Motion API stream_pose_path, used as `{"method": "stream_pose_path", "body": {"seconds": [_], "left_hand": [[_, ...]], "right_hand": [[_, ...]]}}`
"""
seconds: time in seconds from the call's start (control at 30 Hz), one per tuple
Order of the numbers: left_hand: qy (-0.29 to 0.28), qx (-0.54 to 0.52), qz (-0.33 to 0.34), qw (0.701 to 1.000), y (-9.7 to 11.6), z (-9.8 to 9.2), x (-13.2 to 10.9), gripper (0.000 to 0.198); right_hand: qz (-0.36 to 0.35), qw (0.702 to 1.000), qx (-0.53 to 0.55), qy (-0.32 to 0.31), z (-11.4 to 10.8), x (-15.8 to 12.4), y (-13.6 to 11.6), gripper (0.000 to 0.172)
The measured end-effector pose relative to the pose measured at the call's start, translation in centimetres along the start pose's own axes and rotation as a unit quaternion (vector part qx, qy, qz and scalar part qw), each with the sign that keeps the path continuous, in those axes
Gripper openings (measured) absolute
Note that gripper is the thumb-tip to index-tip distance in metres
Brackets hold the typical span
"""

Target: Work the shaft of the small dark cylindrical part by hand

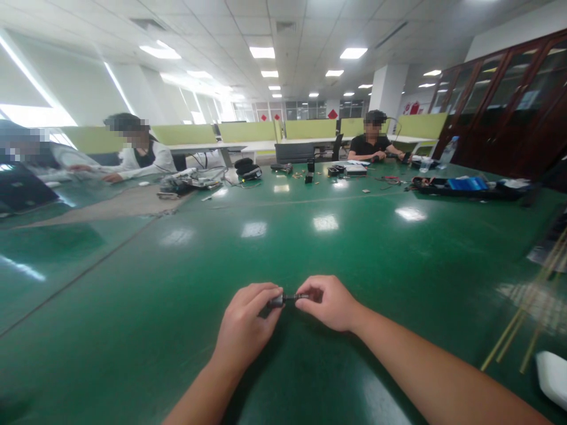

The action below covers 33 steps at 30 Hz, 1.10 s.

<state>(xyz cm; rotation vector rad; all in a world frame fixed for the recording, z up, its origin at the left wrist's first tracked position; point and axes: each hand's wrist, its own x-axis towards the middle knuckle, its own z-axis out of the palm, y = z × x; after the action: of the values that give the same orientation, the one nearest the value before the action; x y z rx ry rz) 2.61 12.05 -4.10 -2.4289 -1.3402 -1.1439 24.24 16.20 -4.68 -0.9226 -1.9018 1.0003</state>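
Just above the green tabletop (pixel 283 248), my two hands meet around a small dark cylindrical part (pixel 277 300). My left hand (pixel 248 319) is closed on its thick body, thumb below and fingers over the top. A thin dark rod (pixel 290 297) runs from that body toward the right. At the rod's far end my right hand (pixel 330 302) pinches a narrow, ribbed-looking dark end piece (pixel 302 296) between thumb and forefinger. Rod and body lie in one line, nearly level. The fingers hide much of both ends, and the exact kind of part cannot be made out.
Thin sticks (pixel 527 313) and a white object (pixel 551 378) are at the right. A black tray (pixel 436 188) with blue items, a water bottle (pixel 449 153) and a cable-strewn device (pixel 186 183) stand farther back. Three people sit around the table.
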Motion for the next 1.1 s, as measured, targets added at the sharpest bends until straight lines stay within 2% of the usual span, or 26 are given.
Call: {"method": "stream_pose_path", "body": {"seconds": [1.1], "left_hand": [[0.011,-0.002,-0.013,1.000,-0.23,-0.15,-0.07,0.016]], "right_hand": [[0.015,1.000,0.009,0.019,0.01,0.04,-0.32,0.011]]}}
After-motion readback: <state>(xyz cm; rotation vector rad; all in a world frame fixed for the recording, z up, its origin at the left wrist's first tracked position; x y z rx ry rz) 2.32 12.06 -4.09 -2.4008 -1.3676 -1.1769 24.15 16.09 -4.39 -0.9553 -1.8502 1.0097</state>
